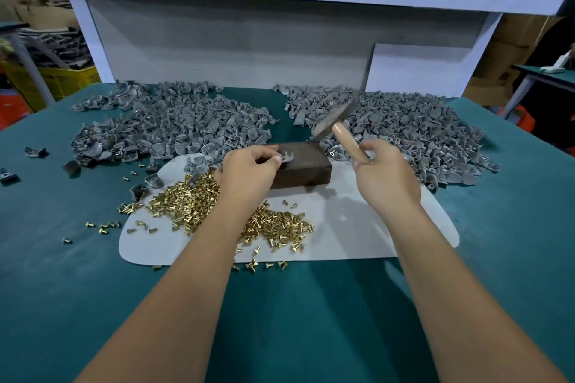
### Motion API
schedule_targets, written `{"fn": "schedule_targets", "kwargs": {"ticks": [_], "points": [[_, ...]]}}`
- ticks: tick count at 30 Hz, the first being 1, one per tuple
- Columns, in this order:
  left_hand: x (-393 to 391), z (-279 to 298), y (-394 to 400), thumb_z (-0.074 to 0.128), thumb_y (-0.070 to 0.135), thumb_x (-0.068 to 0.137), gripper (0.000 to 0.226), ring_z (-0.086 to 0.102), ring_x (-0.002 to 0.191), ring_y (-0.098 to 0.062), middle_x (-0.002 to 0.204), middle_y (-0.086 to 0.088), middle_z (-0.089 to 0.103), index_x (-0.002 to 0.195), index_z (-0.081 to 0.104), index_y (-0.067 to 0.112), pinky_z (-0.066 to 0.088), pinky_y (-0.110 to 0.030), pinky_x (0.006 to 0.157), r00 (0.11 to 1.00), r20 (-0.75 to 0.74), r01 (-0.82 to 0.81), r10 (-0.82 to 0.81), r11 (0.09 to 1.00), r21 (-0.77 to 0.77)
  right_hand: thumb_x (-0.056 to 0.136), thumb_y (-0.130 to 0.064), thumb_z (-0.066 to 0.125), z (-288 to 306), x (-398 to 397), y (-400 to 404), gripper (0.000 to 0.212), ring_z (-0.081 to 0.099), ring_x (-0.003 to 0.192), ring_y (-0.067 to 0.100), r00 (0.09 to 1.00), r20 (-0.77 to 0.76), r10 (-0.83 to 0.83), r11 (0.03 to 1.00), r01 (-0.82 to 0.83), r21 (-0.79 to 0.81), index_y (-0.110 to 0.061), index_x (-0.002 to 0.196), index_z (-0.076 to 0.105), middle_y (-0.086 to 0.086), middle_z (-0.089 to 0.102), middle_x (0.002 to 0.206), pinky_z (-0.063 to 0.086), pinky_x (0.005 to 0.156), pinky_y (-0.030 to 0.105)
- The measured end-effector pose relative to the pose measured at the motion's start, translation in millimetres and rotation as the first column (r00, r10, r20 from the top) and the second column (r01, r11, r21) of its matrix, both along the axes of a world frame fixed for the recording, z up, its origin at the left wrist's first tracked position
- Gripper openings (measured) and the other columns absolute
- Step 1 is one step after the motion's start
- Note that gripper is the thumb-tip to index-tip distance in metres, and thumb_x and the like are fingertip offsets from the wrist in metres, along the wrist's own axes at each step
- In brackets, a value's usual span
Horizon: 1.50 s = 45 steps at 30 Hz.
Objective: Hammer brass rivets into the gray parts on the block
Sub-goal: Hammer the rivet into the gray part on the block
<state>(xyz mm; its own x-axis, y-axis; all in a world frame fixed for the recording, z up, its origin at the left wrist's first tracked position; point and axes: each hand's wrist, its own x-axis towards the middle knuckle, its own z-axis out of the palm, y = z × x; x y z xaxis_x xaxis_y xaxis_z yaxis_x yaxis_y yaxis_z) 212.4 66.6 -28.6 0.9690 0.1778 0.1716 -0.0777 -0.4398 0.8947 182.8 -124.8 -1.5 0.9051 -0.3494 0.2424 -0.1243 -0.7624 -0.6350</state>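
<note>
Block: dark brown rectangular block (303,165) lies on a pale sheet (357,227) on the green tabletop (280,320).
Part in work: small gray moulded part (287,158) sits on the block's top face, near its left end.
Left hand (249,171): grip pinched on the gray part, thumb and fingertips (278,159) at its left edge, steadying it.
Right hand (385,174): grip wrapped round the wooden handle of a metal-headed hammer (337,121), whose head is raised above and behind the block, blurred.
Rivets: loose heap of short brass rivets (193,202) on the sheet, beneath the left forearm.
Stock: two large heaps of gray parts (161,127), left and right, behind the block.
Step in hand: apparently a hammer stroke on a seated rivet.
Next move calls for: a square blow on the rivet head, with the fingertips clear of the strike point.
Hard to make out: whether a rivet already stands in the part; the hammer face; which heap is finished work.
</note>
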Motion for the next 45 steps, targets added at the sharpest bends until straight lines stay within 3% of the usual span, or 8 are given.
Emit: {"fn": "schedule_targets", "kwargs": {"ticks": [11,16,23,28,31,34,37,45], "points": [[0.8,0.0,4.1,0.065,0.030,0.091,0.012,0.049,0.125,-0.019,0.110,0.028,0.065,0.084,0.075,0.030,0.036,-0.051,0.108,0.998,-0.023,0.054,-0.057,0.994,-0.092,0.087,-0.017,0.049,-15.5,1.5,-6.9,0.017,0.054,0.065,0.029,0.995,-0.086,-0.051,0.964,0.027,-0.265,-0.015,0.090,0.065,0.006,0.061,0.073,0.032,0.050,0.025],[-2.4,0.4,4.6,0.067,0.037,0.089,0.009,0.048,0.124,-0.020,0.115,0.020,0.065,0.082,0.071,0.041,0.043,-0.052,0.101,0.999,0.012,0.041,-0.041,0.999,0.004,0.089,-0.021,0.051,-14.9,-4.8,0.5,0.025,0.046,0.100,0.033,0.998,0.029,-0.064,0.850,0.070,-0.522,-0.009,0.099,0.070,0.013,0.057,0.104,0.038,0.079,0.037],[-8.0,2.1,0.2,0.070,0.034,0.088,0.021,0.032,0.133,-0.011,0.092,0.040,0.051,0.075,0.063,0.050,0.019,-0.038,0.109,0.986,0.151,0.046,-0.064,0.992,0.119,0.093,-0.028,0.056,-14.8,-2.1,44.6,0.033,0.052,0.096,0.011,0.941,0.183,0.284,0.958,-0.271,-0.091,-0.022,0.126,0.059,-0.013,0.058,0.096,0.044,0.083,0.028],[-9.0,5.5,-2.3,0.070,0.029,0.089,0.020,0.032,0.132,-0.009,0.093,0.039,0.056,0.088,0.064,0.048,0.022,-0.047,0.114,0.967,0.223,0.107,-0.123,0.991,0.081,0.089,-0.014,0.063,-1.0,10.7,51.8,0.015,0.061,0.079,0.000,0.904,0.185,0.386,0.875,-0.422,0.236,-0.021,0.099,0.070,-0.014,0.067,0.082,0.049,0.075,0.022],[-10.0,5.2,-3.7,0.072,0.027,0.088,0.020,0.032,0.125,-0.003,0.097,0.041,0.043,0.090,0.067,0.047,0.025,-0.050,0.114,0.966,0.227,0.109,-0.123,0.991,0.074,0.087,-0.013,0.065,15.3,24.0,34.9,0.017,0.062,0.083,0.003,0.942,0.230,0.245,0.911,-0.304,0.278,-0.029,0.091,0.070,-0.013,0.067,0.086,0.049,0.074,0.022],[-8.9,2.2,-4.1,0.069,0.025,0.089,0.026,0.032,0.120,-0.002,0.098,0.038,0.033,0.084,0.064,0.050,0.027,-0.050,0.115,0.974,0.190,0.103,-0.120,0.990,0.094,0.091,-0.019,0.059,18.9,37.1,20.1,0.039,0.050,0.117,0.017,0.968,0.238,-0.074,0.927,-0.021,0.373,-0.030,0.128,0.052,-0.003,0.053,0.127,0.046,0.086,0.030],[-7.2,1.1,-6.4,0.064,0.023,0.092,0.021,0.040,0.122,-0.009,0.096,0.036,0.039,0.090,0.070,0.043,0.032,-0.050,0.111,0.976,0.173,0.116,-0.133,0.988,0.107,0.089,-0.027,0.060,2.7,34.3,29.8,0.066,0.020,0.138,0.027,0.963,0.164,-0.214,0.973,0.195,0.124,-0.028,0.146,0.028,0.008,0.019,0.152,0.024,0.111,0.047],[3.9,9.3,49.7,0.053,0.005,0.088,0.043,0.054,0.116,-0.033,0.117,-0.006,0.070,0.123,0.066,0.025,0.044,-0.050,0.100,0.948,0.160,-0.318,0.276,0.858,0.403,0.090,-0.014,0.051,-14.8,-3.0,93.3,0.022,0.059,0.095,0.016,0.792,0.264,0.550,0.829,-0.478,-0.292,-0.018,0.106,0.066,-0.002,0.065,0.104,0.052,0.081,0.040]]}}
